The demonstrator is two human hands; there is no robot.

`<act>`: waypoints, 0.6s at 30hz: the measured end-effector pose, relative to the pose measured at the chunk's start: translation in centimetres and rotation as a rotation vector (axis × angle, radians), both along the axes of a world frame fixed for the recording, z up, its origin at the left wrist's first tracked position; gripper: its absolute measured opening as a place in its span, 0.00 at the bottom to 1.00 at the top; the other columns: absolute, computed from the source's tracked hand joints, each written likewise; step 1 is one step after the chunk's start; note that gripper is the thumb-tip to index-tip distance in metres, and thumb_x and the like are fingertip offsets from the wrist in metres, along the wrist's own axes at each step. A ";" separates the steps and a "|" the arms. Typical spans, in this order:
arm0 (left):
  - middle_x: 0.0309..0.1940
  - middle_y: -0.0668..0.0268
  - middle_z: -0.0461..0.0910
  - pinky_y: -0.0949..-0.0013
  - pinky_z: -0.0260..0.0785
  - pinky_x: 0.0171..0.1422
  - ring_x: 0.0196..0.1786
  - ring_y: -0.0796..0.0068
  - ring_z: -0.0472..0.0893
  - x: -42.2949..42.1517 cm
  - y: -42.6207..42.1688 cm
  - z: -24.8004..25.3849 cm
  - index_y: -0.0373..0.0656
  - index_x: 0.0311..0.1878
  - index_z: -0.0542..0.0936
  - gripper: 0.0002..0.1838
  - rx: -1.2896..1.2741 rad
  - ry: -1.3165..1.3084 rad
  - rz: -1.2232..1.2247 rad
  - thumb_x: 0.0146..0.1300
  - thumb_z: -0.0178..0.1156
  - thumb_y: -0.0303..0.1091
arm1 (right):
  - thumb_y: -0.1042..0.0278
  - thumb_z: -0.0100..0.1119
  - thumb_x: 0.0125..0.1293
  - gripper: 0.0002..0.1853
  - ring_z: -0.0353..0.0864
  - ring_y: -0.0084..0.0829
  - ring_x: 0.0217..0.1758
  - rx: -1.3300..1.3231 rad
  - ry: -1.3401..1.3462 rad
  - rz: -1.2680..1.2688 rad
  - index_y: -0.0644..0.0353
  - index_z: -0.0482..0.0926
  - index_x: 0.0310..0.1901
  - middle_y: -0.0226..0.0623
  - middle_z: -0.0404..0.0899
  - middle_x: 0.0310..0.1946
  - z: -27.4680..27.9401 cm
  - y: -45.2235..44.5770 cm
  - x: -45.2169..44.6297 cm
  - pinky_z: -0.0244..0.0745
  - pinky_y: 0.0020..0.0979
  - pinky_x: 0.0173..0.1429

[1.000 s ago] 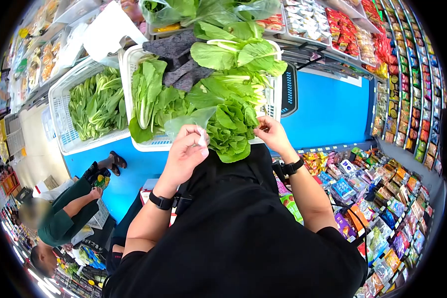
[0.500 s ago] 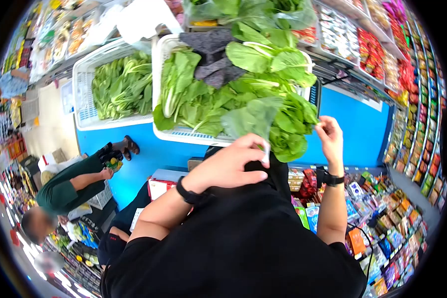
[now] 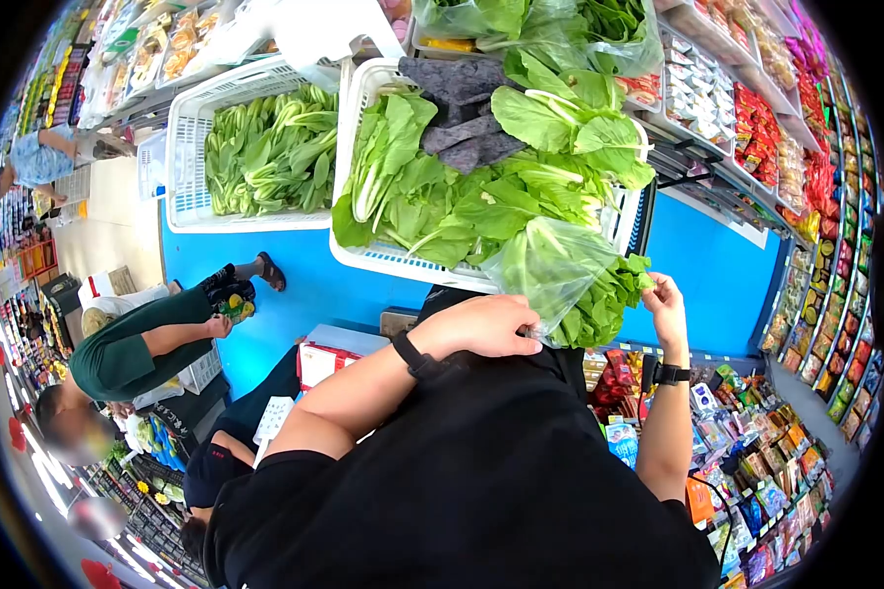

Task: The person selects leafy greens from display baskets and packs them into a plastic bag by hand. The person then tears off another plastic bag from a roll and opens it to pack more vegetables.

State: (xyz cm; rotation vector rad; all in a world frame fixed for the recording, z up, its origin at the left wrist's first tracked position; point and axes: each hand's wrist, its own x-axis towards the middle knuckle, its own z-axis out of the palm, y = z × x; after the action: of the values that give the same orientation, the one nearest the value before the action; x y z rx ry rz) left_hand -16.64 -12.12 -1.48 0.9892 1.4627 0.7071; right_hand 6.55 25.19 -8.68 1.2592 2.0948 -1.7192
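Note:
My left hand (image 3: 498, 326) grips the edge of a clear plastic bag (image 3: 545, 260) at the front of a white crate (image 3: 368, 257). A leafy green bunch (image 3: 604, 304) sits partly inside the bag, its leaves sticking out to the right. My right hand (image 3: 666, 299) pinches the outer leaves of that bunch. More leafy greens (image 3: 471, 211) fill the crate behind the bag. A dark grey cloth (image 3: 467, 113) lies on top of them, touching neither hand.
A second white crate (image 3: 192, 187) of greens stands at the left. Bagged greens (image 3: 521, 25) lie behind. Packaged snacks (image 3: 756, 461) fill the lower right. A person in green trousers (image 3: 118, 358) is at the left, with other people nearby.
The bag has come over more of the leafy bunch, which now lies to the right of the crate's front. My right hand has moved right with the leaves. The view has shifted.

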 end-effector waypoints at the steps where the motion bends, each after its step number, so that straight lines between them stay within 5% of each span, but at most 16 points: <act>1: 0.46 0.57 0.83 0.55 0.77 0.61 0.54 0.52 0.84 -0.2 -0.2 -0.1 0.42 0.52 0.87 0.20 0.021 -0.051 0.039 0.74 0.67 0.50 | 0.76 0.66 0.77 0.16 0.75 0.16 0.39 0.000 0.001 0.000 0.62 0.81 0.63 0.23 0.80 0.38 0.1 -0.2 0.1 0.72 0.23 0.45; 4: 0.46 0.56 0.84 0.55 0.77 0.61 0.51 0.52 0.85 -2.5 -1.5 -0.2 0.41 0.52 0.87 0.17 -0.043 -0.233 0.269 0.73 0.69 0.45 | 0.72 0.68 0.77 0.16 0.77 0.17 0.40 0.014 0.010 -0.028 0.61 0.81 0.63 0.23 0.81 0.39 1.1 -1.1 0.1 0.73 0.24 0.45; 8: 0.59 0.49 0.82 0.49 0.76 0.67 0.61 0.44 0.82 -8.3 -6.8 -7.3 0.40 0.55 0.86 0.19 -0.158 0.732 0.758 0.66 0.72 0.40 | 0.68 0.69 0.78 0.16 0.79 0.18 0.43 0.063 0.054 -0.117 0.59 0.82 0.62 0.22 0.83 0.43 1.4 -1.8 1.1 0.74 0.24 0.46; 10: 0.67 0.40 0.75 0.46 0.74 0.72 0.66 0.35 0.78 -10.5 -9.3 -9.3 0.36 0.67 0.77 0.30 -0.379 0.994 0.891 0.64 0.72 0.37 | 0.67 0.68 0.78 0.15 0.80 0.17 0.44 0.080 0.068 -0.158 0.59 0.82 0.62 0.22 0.83 0.44 0.9 -1.8 2.1 0.75 0.24 0.46; 12: 0.68 0.39 0.74 0.44 0.74 0.72 0.65 0.34 0.78 -10.7 -11.8 -13.5 0.35 0.71 0.73 0.35 -0.426 0.994 0.897 0.64 0.72 0.36 | 0.65 0.67 0.79 0.13 0.81 0.17 0.45 0.088 0.065 -0.280 0.57 0.83 0.60 0.22 0.84 0.45 0.3 -1.4 3.0 0.75 0.23 0.46; 18: 0.65 0.40 0.73 0.40 0.75 0.69 0.63 0.32 0.79 -9.8 -11.1 -14.6 0.33 0.76 0.66 0.41 -0.437 0.925 1.006 0.63 0.74 0.34 | 0.64 0.67 0.80 0.11 0.82 0.17 0.42 0.124 0.149 -0.329 0.57 0.84 0.57 0.24 0.85 0.44 0.5 -1.3 4.0 0.74 0.22 0.45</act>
State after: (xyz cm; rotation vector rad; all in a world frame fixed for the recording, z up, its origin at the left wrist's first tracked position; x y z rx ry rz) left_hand -26.41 -23.17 -16.05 0.1245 2.8493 0.5589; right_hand 10.52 23.93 -8.18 1.6374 2.2061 -1.8893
